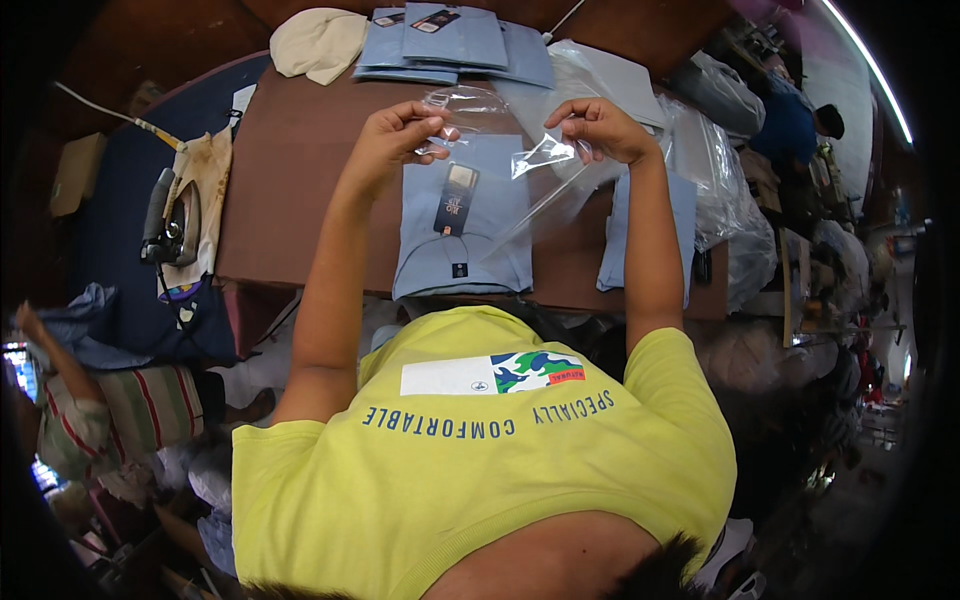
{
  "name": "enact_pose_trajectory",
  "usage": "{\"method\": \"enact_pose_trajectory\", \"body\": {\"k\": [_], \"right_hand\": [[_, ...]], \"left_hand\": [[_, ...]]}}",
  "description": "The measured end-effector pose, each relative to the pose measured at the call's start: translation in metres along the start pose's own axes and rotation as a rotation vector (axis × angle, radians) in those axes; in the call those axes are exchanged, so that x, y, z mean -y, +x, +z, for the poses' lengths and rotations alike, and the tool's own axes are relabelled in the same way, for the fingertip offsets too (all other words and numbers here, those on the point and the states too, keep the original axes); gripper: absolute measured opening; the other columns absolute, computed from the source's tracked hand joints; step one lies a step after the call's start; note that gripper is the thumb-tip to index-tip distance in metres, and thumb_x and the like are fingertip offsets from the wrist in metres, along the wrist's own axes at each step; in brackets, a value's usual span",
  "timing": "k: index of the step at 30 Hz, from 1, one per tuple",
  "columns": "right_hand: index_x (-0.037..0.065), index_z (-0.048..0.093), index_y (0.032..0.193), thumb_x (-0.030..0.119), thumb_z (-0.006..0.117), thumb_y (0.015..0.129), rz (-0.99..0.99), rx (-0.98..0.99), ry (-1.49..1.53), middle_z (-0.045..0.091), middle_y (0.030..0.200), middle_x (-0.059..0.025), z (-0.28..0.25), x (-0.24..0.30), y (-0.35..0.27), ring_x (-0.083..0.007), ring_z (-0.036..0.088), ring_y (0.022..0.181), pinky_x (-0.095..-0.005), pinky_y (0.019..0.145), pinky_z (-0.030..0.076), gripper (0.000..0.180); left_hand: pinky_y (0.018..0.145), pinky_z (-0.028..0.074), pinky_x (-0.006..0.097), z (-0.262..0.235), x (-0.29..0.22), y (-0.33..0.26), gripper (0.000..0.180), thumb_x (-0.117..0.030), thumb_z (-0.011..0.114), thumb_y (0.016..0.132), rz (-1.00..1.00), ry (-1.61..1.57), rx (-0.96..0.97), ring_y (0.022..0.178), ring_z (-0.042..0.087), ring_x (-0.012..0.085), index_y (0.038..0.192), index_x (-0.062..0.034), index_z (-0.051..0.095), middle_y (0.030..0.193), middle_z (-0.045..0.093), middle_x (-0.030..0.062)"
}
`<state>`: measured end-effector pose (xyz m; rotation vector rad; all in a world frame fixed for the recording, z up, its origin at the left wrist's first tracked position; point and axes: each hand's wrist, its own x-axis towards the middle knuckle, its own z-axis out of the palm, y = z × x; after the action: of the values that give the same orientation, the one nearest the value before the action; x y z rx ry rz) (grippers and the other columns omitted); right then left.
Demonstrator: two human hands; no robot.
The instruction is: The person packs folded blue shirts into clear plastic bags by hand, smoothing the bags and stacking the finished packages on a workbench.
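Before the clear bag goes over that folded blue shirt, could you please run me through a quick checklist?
1. Left hand grips the clear bag: ok.
2. Right hand grips the bag's other edge: ok.
3. Bag mouth fully open: cannot tell.
4. Folded blue shirt lies flat on the brown table, below the bag: ok.
5. Hang tag lies on the shirt: ok.
6. Iron stands apart, off to the left: ok.

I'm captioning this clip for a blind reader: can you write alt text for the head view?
Seen from above, a person's left hand and right hand hold open a clear plastic bag over a folded light-blue shirt on a brown table. More folded shirts are stacked beyond; an iron rests left.
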<state>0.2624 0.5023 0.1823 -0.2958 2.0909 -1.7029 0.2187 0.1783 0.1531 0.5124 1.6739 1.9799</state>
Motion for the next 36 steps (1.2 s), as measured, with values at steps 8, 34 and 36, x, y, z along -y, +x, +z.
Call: {"method": "enact_pose_trajectory", "body": {"k": [8,34,36], "right_hand": [[0.001,0.059,0.109,0.028,0.065,0.085,-0.058,0.029,-0.004,0.062,0.066,-0.0032,0.006,0.012,0.01,-0.0021,0.053,0.042,-0.0123,0.036,0.035,0.037],[0.011,0.057,0.071,0.0,0.071,0.066,-0.848,-0.956,-0.948,0.058,0.09,-0.0005,0.095,-0.094,0.052,-0.0223,0.05,0.088,-0.0343,0.079,0.038,0.018],[0.011,0.057,0.072,0.0,0.069,0.066,-0.786,-0.895,-0.979,0.058,0.091,-0.0005,0.096,-0.116,0.051,-0.0228,0.05,0.089,-0.0349,0.08,0.039,0.017]], "left_hand": [[0.054,0.049,0.017,-0.01,-0.001,-0.011,0.026,-0.023,0.052,0.094,0.005,-0.083,-0.074,0.064,0.065,0.011,0.111,-0.0046,0.054,0.079,0.063,0.0041],[0.088,0.045,0.038,-0.006,0.084,-0.101,0.022,-0.014,0.075,0.071,0.587,0.964,-0.319,0.103,0.058,0.0246,0.087,-0.0073,0.06,0.098,0.064,0.008],[0.081,0.048,0.034,-0.018,0.119,-0.095,0.024,-0.017,0.075,0.074,0.449,0.799,-0.543,0.091,0.061,0.0216,0.089,-0.0065,0.059,0.091,0.063,0.007]]}}
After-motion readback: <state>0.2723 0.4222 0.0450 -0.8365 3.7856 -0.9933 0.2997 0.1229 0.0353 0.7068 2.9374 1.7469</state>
